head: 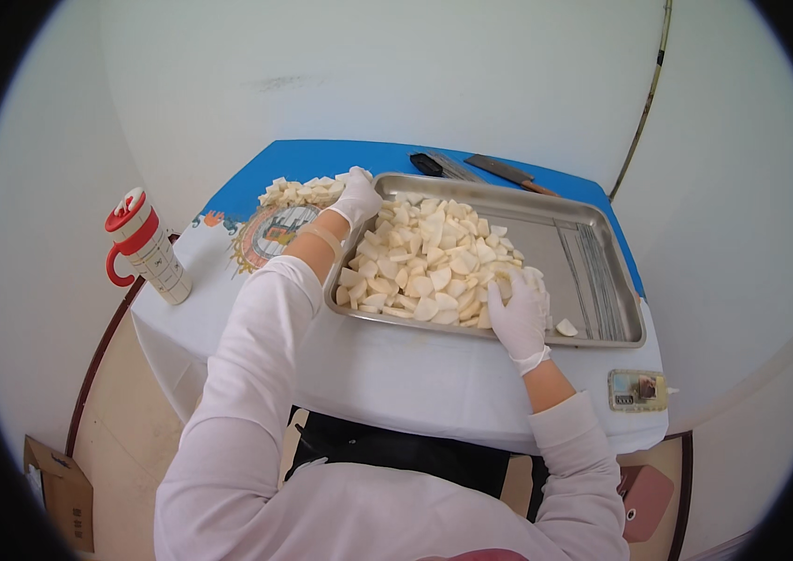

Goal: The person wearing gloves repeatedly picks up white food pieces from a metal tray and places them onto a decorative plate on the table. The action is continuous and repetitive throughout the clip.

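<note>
A large steel tray [487,335] holds a heap of cut white vegetable pieces [431,263], with a bundle of thin metal skewers [596,280] along its right side. My left hand [358,196], in a white glove, is at the tray's far left corner, beside a row of white pieces [301,191] on the tabletop. Whether its fingers grip anything cannot be told. My right hand [519,312], also gloved, rests at the heap's right edge with its fingers curved around some pieces; its hold on them is unclear. One loose piece [566,327] lies right of it.
Behind the tray lie a cleaver [501,168] and more skewers with a black end [442,166]. A red-lidded tumbler [151,245] stands at the table's left. A phone in a patterned case [637,390] lies near the front right corner. A cardboard box [63,491] stands on the floor.
</note>
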A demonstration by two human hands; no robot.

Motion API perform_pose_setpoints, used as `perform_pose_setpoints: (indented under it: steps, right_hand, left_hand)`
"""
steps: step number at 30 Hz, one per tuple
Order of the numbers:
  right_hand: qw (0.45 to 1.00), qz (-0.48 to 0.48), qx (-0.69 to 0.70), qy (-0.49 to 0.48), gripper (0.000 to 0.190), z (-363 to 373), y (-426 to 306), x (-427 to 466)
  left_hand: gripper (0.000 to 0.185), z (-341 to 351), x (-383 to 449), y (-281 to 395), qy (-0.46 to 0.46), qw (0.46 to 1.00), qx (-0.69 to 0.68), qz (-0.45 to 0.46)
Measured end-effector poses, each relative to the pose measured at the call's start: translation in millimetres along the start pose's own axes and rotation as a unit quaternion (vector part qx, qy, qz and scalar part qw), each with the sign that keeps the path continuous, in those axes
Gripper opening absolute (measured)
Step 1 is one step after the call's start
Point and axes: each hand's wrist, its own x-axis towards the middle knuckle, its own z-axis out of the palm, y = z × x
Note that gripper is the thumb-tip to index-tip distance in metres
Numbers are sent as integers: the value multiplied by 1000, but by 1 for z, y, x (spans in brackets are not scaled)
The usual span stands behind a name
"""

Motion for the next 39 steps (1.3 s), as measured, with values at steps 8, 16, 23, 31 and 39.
perform_pose_setpoints:
  steps: [8,16,23,31,39]
  right_hand:
    - [1000,6,-5,-7,32,1,0,1]
    - [1000,11,8,-1,32,-1,-2,1]
    - [1000,6,4,28,33,-8,24,16]
    - [929,172,-271,-185,22,-59,104,76]
    - [883,240,-318,-246,21,-35,134,83]
  left_hand:
    - [41,30,-5,3,-59,991,65,97]
    - [32,27,-15,5,-38,971,166,167]
    - [36,7,-42,32,5,953,-301,38]
    - [16,-12,-142,51,-178,684,-706,-56]
    - [30,10,-175,55,-179,674,-714,-65]
